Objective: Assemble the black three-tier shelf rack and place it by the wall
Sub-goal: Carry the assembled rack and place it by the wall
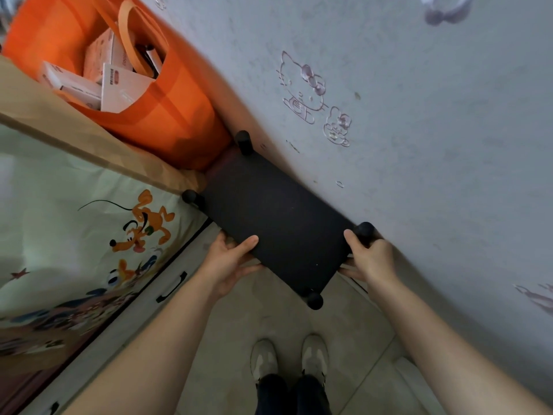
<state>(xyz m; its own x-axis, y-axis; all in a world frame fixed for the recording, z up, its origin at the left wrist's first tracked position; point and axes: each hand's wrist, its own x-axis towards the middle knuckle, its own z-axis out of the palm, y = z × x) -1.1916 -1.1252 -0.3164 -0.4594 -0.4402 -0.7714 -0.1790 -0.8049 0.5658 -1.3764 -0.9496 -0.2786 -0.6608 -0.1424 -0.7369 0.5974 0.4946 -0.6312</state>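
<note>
Two bare forearms are reaching to the black rack (275,217), which is standing on the floor with its long side against the wall (419,145). The left hand (230,262) is pinching the near shelf edge and the right hand (371,259) is curling its fingers round the near corner post. Beyond the rack's far end an orange bag (167,115) of white boxes (119,85) is blocking the way; their print is too blurred to read. Left of the rack a bed with a cartoon sheet (74,220) is standing close.

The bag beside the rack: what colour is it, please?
The bag is bright orange; the head view shows it.
</note>
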